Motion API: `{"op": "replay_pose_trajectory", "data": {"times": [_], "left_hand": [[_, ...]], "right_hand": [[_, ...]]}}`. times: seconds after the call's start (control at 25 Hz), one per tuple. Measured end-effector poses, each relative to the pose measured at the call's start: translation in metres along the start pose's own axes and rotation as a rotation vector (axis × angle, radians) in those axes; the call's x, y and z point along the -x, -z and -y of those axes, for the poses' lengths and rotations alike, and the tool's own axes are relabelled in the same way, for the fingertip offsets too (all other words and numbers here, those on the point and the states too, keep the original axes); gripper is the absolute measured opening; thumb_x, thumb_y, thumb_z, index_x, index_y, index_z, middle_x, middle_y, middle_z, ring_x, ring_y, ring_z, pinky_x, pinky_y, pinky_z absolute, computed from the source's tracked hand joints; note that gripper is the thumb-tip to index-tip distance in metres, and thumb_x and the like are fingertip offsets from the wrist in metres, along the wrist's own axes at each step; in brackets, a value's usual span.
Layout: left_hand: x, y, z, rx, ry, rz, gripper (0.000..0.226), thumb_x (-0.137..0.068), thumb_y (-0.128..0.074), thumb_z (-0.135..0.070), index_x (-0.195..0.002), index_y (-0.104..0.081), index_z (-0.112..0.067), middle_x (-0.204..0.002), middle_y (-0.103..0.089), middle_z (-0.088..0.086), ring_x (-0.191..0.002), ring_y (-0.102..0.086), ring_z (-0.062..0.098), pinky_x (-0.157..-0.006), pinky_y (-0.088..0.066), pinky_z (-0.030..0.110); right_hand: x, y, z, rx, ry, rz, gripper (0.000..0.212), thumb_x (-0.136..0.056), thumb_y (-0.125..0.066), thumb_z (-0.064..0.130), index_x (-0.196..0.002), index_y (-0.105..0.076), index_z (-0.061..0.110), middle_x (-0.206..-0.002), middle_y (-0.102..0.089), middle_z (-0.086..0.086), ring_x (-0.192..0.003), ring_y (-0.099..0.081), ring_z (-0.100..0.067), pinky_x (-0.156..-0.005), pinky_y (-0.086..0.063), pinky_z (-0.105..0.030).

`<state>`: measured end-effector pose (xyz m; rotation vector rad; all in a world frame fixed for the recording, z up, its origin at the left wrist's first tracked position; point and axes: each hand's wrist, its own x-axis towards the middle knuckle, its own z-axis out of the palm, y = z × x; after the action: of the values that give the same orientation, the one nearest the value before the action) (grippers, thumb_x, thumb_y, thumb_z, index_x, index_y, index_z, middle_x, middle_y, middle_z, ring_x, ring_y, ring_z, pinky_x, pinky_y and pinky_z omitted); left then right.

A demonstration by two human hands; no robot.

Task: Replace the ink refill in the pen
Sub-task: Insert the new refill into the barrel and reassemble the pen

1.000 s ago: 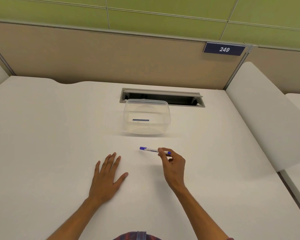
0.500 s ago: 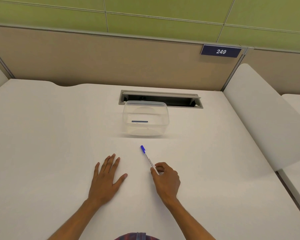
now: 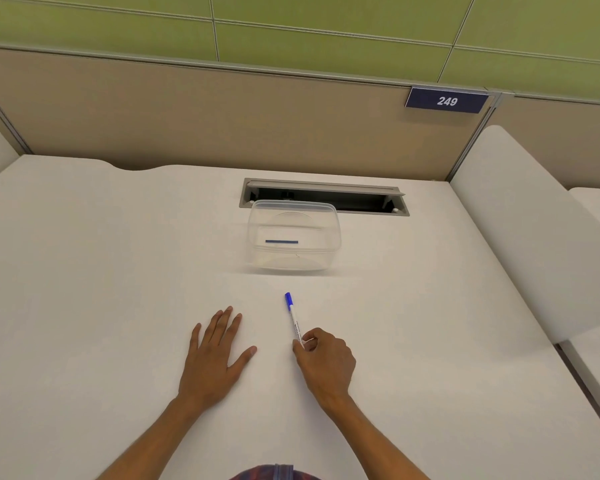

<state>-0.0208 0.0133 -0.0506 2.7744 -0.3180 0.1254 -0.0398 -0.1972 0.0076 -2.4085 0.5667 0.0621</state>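
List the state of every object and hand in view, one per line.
White pen with blue cap: capped, near end pinched by the right hand.
Clear plastic container: lidless, upright, holds the refill.
Thin blue ink refill: lying flat inside.
Left hand: flat on the white desk, empty.
Right hand: closed on pen.

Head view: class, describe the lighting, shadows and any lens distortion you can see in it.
Head view: soft, even lighting, with no harsh glare on the white desk; only a faint shadow under the clear container and beside the right hand holding the pen; wide-angle distortion bends the partition top and desk edges; focus is sharp throughout.
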Motion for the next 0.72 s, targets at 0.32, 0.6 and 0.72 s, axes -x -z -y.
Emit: {"op": "replay_pose_trajectory", "data": {"times": [0.32, 0.6, 0.72], "left_hand": [[0.000, -0.002, 0.001, -0.004, 0.003, 0.003, 0.074, -0.091, -0.021, -0.068, -0.149, -0.031, -0.024, -0.158, -0.024, -0.004, -0.145, -0.016, 0.011, -0.116, -0.002, 0.038], [-0.001, -0.002, 0.002, 0.002, 0.000, -0.001, 0.074, -0.091, -0.020, -0.069, -0.149, -0.030, -0.025, -0.159, -0.024, -0.004, -0.146, -0.016, 0.011, -0.117, -0.003, 0.039], [-0.001, -0.002, 0.001, 0.002, -0.001, -0.002, 0.074, -0.091, -0.020, -0.069, -0.149, -0.031, -0.024, -0.158, -0.025, -0.003, -0.145, -0.017, 0.011, -0.116, -0.003, 0.038]], "right_hand": [[-0.011, -0.007, 0.009, 0.167, 0.065, 0.072, 0.026, -0.081, -0.057, 0.045, -0.079, -0.066, 0.021, -0.074, -0.072, 0.001, -0.073, -0.066, -0.021, -0.067, -0.049, -0.030], [-0.014, -0.010, 0.009, 0.180, 0.097, 0.060, 0.036, -0.081, -0.058, 0.053, -0.079, -0.064, 0.018, -0.068, -0.063, 0.005, -0.065, -0.058, -0.019, -0.063, -0.043, -0.030], [-0.015, -0.010, 0.011, 0.190, 0.103, 0.056, 0.031, -0.083, -0.056, 0.050, -0.079, -0.061, 0.019, -0.069, -0.058, 0.005, -0.064, -0.052, -0.019, -0.061, -0.038, -0.030]]}}
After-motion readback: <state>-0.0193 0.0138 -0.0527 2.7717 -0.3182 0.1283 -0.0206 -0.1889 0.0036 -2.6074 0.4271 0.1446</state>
